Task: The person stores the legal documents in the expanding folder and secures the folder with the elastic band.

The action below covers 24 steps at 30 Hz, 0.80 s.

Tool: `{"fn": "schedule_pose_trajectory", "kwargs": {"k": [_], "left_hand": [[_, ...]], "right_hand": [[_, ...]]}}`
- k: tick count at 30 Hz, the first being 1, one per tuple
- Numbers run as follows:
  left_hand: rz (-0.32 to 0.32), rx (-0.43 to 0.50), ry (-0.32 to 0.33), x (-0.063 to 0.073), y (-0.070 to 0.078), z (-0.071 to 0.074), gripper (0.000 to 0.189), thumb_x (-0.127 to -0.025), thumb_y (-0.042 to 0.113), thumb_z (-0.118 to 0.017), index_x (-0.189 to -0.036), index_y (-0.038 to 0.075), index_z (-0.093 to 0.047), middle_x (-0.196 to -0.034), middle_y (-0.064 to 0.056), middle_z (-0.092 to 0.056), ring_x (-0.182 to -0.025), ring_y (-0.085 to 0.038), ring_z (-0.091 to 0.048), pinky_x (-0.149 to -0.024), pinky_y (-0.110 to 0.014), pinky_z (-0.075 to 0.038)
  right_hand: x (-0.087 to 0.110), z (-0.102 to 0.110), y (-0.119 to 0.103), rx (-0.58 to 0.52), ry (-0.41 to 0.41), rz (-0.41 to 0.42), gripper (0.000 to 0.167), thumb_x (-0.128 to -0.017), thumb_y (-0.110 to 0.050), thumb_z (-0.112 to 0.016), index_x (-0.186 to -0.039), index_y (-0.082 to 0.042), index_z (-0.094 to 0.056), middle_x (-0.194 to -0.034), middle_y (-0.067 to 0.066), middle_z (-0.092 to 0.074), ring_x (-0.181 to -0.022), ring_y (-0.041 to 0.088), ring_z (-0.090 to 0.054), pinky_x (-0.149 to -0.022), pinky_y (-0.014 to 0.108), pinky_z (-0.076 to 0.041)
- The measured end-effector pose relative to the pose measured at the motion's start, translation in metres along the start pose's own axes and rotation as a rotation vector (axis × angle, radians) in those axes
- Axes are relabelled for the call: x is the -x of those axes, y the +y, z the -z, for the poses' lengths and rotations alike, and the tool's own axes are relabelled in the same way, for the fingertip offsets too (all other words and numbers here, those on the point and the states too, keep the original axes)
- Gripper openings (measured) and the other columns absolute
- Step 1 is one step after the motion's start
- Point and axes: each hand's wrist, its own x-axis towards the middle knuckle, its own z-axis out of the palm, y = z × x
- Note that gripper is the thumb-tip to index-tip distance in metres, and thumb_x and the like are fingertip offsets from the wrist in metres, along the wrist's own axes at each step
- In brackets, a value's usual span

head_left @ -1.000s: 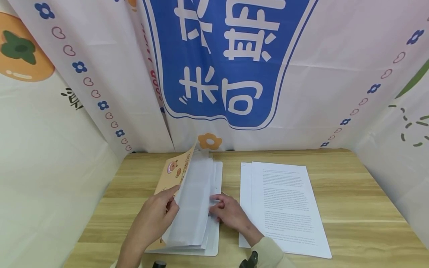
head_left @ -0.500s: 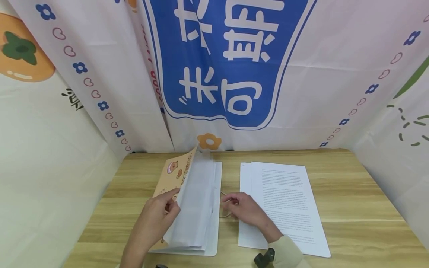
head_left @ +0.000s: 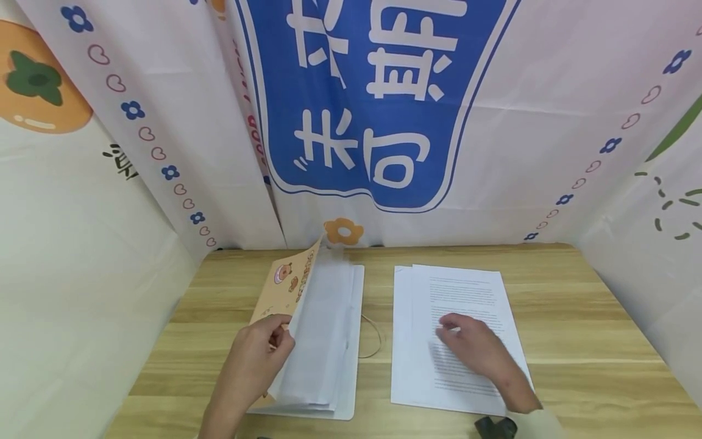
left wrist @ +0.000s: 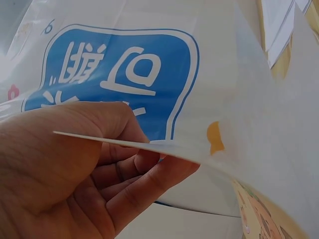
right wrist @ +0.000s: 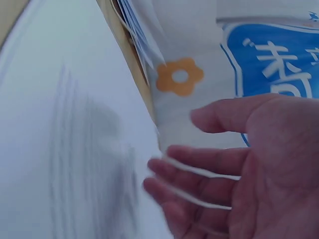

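A folder with an orange cartoon cover (head_left: 280, 281) lies on the left part of the table, its cover lifted at a slant. Translucent sleeves (head_left: 318, 341) stand partly raised inside, over the pale back cover (head_left: 355, 305). My left hand (head_left: 255, 353) pinches the edge of the cover between thumb and fingers; in the left wrist view that edge (left wrist: 124, 143) runs thin through the grip. To the right lie printed sheets (head_left: 471, 292) with a stapled corner. My right hand (head_left: 477, 347) hovers over them, fingers loosely bent and holding nothing, as the right wrist view also shows.
A thin elastic cord (head_left: 378, 341) loops out from the folder's right edge onto the wooden table (head_left: 581, 341). Printed cloth (head_left: 515, 152) hangs behind the table, with more cloth at both sides.
My right hand has left the folder's right edge and moved right, over the printed sheets, baring the cord loop. My left hand keeps its pinch on the cover, nearly still.
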Motion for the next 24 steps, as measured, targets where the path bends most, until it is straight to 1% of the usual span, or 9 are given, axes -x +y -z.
{"fn": "schedule_pose_trajectory", "kwargs": {"k": [2,4,7,11,13,15,18,21,24], "left_hand": [[-0.004,-0.005,0.004,-0.001,0.0,0.0,0.022,-0.085,-0.006,-0.064,-0.103,-0.004,-0.076,-0.07,0.009,-0.056,-0.065,-0.007,-0.056,-0.057,-0.024,-0.051],[-0.01,-0.007,0.005,-0.001,0.0,0.0,0.022,-0.085,-0.006,-0.064,-0.103,-0.005,-0.075,-0.07,0.009,-0.056,-0.065,-0.007,-0.055,-0.056,-0.024,-0.051],[-0.025,-0.009,0.008,-0.002,-0.001,0.0,0.022,-0.085,-0.007,-0.063,-0.102,-0.005,-0.075,-0.07,0.009,-0.055,-0.064,-0.007,-0.054,-0.056,-0.024,-0.05],[-0.038,-0.006,0.006,-0.002,-0.001,-0.002,0.021,-0.085,-0.007,-0.063,-0.102,-0.004,-0.075,-0.07,0.009,-0.055,-0.064,-0.006,-0.053,-0.056,-0.024,-0.049],[-0.036,-0.007,0.004,-0.002,-0.001,-0.002,0.021,-0.085,-0.006,-0.063,-0.102,-0.004,-0.076,-0.071,0.009,-0.055,-0.064,-0.006,-0.054,-0.056,-0.024,-0.05],[-0.035,-0.007,0.003,-0.002,-0.001,-0.002,0.021,-0.085,-0.006,-0.063,-0.102,-0.004,-0.076,-0.071,0.01,-0.055,-0.065,-0.006,-0.054,-0.057,-0.024,-0.05],[-0.034,-0.007,0.001,-0.002,-0.001,-0.002,0.021,-0.085,-0.006,-0.063,-0.102,-0.005,-0.075,-0.071,0.01,-0.055,-0.065,-0.007,-0.055,-0.057,-0.024,-0.051],[-0.035,0.002,-0.004,-0.002,-0.001,-0.001,0.021,-0.085,-0.007,-0.063,-0.103,-0.006,-0.075,-0.071,0.01,-0.055,-0.065,-0.007,-0.055,-0.057,-0.024,-0.051],[-0.032,0.009,-0.007,-0.002,-0.001,-0.001,0.022,-0.085,-0.007,-0.062,-0.103,-0.006,-0.075,-0.071,0.009,-0.055,-0.065,-0.007,-0.055,-0.057,-0.024,-0.051]], "right_hand": [[0.007,0.012,0.007,0.092,-0.003,-0.032,0.042,-0.1,-0.028,-0.065,-0.13,0.002,-0.065,-0.125,0.022,-0.066,-0.114,0.043,-0.063,-0.092,0.06,-0.049],[0.013,0.02,0.014,0.171,0.001,-0.06,0.055,-0.099,-0.032,-0.065,-0.135,0.009,-0.059,-0.132,0.032,-0.058,-0.121,0.053,-0.054,-0.095,0.066,-0.045],[0.019,0.027,0.025,0.264,-0.005,-0.121,0.074,-0.097,-0.041,-0.066,-0.14,0.016,-0.048,-0.141,0.043,-0.043,-0.127,0.064,-0.041,-0.097,0.072,-0.038],[0.024,0.03,0.04,0.302,-0.047,-0.202,0.103,-0.093,-0.059,-0.064,-0.147,0.022,-0.03,-0.144,0.052,-0.027,-0.127,0.073,-0.03,-0.098,0.077,-0.033],[0.026,0.03,0.046,0.293,-0.062,-0.232,0.115,-0.09,-0.067,-0.064,-0.15,0.022,-0.021,-0.144,0.054,-0.022,-0.125,0.075,-0.029,-0.096,0.078,-0.033],[0.028,0.029,0.05,0.289,-0.067,-0.248,0.124,-0.086,-0.071,-0.066,-0.151,0.022,-0.014,-0.142,0.055,-0.02,-0.123,0.076,-0.03,-0.094,0.078,-0.035],[0.029,0.027,0.054,0.297,-0.07,-0.262,0.127,-0.083,-0.07,-0.071,-0.151,0.021,-0.014,-0.138,0.054,-0.022,-0.12,0.072,-0.035,-0.091,0.075,-0.039],[0.029,0.026,0.056,0.325,-0.073,-0.26,0.122,-0.082,-0.067,-0.073,-0.151,0.019,-0.02,-0.134,0.053,-0.028,-0.116,0.069,-0.039,-0.088,0.072,-0.042],[0.029,0.027,0.057,0.357,-0.075,-0.249,0.113,-0.086,-0.061,-0.073,-0.152,0.016,-0.024,-0.132,0.052,-0.034,-0.113,0.067,-0.044,-0.084,0.071,-0.045]]}}
